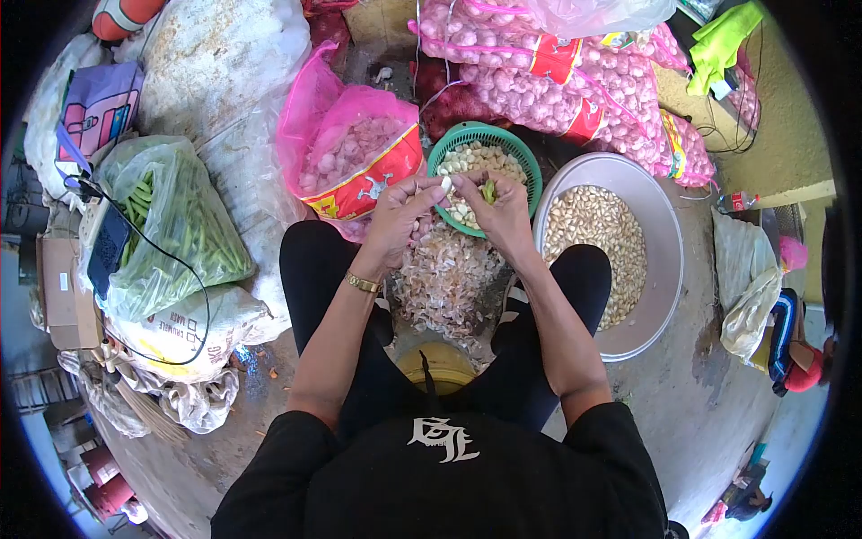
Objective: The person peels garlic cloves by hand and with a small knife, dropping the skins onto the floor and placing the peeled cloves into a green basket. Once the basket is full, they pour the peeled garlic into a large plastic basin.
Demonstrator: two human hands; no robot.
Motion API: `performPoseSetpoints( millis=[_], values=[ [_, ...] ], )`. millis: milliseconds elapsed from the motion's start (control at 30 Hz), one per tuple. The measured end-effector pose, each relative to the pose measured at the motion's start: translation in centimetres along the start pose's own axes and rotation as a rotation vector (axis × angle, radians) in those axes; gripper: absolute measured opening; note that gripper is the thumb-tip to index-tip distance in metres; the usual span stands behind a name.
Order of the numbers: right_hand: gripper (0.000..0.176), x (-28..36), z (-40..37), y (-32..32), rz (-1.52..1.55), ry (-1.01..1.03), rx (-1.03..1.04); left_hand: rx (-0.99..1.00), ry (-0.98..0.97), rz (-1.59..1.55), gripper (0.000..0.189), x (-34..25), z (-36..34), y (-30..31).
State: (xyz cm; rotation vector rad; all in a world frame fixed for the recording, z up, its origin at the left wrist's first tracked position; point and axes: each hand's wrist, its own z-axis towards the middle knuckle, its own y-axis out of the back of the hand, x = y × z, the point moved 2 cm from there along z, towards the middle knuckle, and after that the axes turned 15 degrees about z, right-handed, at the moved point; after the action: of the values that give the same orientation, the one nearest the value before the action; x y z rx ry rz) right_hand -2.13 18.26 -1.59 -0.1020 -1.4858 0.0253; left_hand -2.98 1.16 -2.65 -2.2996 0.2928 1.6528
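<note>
My left hand (pixel 401 218) is closed in a pinch on a pale peeled garlic clove (pixel 446 184). My right hand (pixel 505 216) meets it there, its thumb and fingertips at the clove. A small yellow-green thing (pixel 488 190) shows within my right hand's curled fingers; its kind is not clear. Both hands are over the near rim of a green plastic basket (pixel 532 163) holding whitish peeled cloves (pixel 485 160). Below them, between my legs, lies a heap of papery garlic skins (pixel 444 278).
At right stands a wide grey-lilac basin (pixel 663 296) of unpeeled cloves (pixel 597 242). An open pink mesh sack of garlic (pixel 355 153) sits front left, with full sacks (pixel 566 81) stacked behind. Farther left is a plastic bag of green pods (pixel 184 216).
</note>
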Motion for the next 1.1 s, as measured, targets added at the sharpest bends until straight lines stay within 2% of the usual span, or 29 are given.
performPoseSetpoints(
  millis=[100, 200, 267, 400, 467, 500, 567, 600, 667, 700, 767, 800, 933, 1033, 1100],
  values=[
    [0.021, 0.0, 0.0, -0.1, 0.006, 0.001, -0.001, -0.015, 0.005, -0.007, 0.024, 0.2, 0.2, -0.2],
    [0.020, 0.2, 0.1, -0.4, 0.019, 0.105, -0.005, -0.024, 0.013, -0.017, 0.016, -0.1, 0.0, -0.3],
    [0.019, 0.8, 0.0, -0.5, -0.006, 0.156, 0.072, -0.033, 0.007, 0.016, 0.018, -0.3, 0.0, -0.4],
    [0.019, 0.4, 0.5, 0.6, 0.032, 0.034, 0.034, 0.013, -0.036, -0.048, 0.026, 0.7, 0.6, -0.2],
    [0.021, -0.2, 1.1, 2.0, -0.157, 0.174, -0.178, -0.023, 0.017, -0.170, 0.038, -0.2, 0.5, -0.4],
    [0.021, -0.4, 1.1, 2.4, -0.157, 0.175, -0.177, -0.024, 0.016, -0.170, 0.038, -0.2, 0.5, -0.3],
    [0.023, -0.3, 1.0, 3.0, -0.465, 0.305, -0.232, 0.027, 0.056, -0.233, 0.051, -0.2, 0.7, -0.2],
    [0.023, 0.2, 0.8, 2.7, -0.467, 0.306, -0.233, 0.029, 0.055, -0.234, 0.051, -0.1, 0.8, -0.3],
    [0.024, 1.0, 0.5, 1.5, -0.215, 0.234, -0.049, 0.112, 0.056, -0.205, 0.057, 0.2, 1.0, -0.4],
    [0.024, 1.5, 0.3, 1.0, -0.212, 0.233, -0.048, 0.109, 0.057, -0.204, 0.057, 0.2, 0.9, -0.6],
    [0.025, 2.1, 0.1, -0.1, -0.168, 0.221, 0.208, 0.088, 0.075, -0.166, 0.060, 0.3, 0.8, -1.0],
    [0.022, 1.3, 0.4, -0.5, -0.161, 0.318, 0.232, 0.088, 0.074, -0.164, 0.060, 0.3, 0.8, -1.0],
    [0.020, 0.3, 0.2, -0.2, -0.233, 0.321, 0.208, 0.088, 0.057, -0.034, 0.055, 0.4, 0.6, -0.8],
    [0.020, -0.1, 0.1, 0.1, -0.192, 0.231, 0.218, 0.110, 0.040, -0.001, 0.049, 0.1, 0.6, -0.9],
    [0.020, -1.0, 0.1, 0.0, 0.058, -0.048, 0.134, 0.117, 0.033, -0.011, 0.045, -0.2, 0.4, -0.8]
  ],
)
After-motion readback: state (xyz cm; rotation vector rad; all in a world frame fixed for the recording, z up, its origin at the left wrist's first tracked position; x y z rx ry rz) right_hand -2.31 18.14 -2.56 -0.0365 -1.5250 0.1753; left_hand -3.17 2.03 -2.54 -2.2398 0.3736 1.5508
